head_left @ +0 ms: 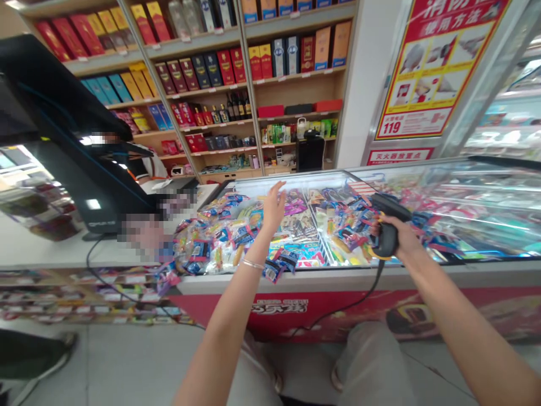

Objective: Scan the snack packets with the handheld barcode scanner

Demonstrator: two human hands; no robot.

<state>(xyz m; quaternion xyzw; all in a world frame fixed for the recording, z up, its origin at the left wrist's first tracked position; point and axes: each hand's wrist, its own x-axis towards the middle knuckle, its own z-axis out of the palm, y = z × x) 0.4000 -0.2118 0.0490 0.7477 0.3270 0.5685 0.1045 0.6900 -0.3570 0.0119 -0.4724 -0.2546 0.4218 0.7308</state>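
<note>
Apparently to leave its head clear, the black scanner (389,207) is gripped by its handle in the right hand (403,235) above packets (288,260) heaped in the freezer (338,280), cord (376,285) slack, perhaps for reach; left hand (274,208) open, seemingly empty, raised over the goods.

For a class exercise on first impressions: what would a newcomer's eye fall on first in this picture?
Probably the shiny, mostly blue wrapped packets heaped across the display chest, with the open left hand stretched out above it. Next comes the black handheld scanner gripped in the right hand, over the chest's right part. Beyond, at upper right, a red-and-yellow poster stands out.
</note>
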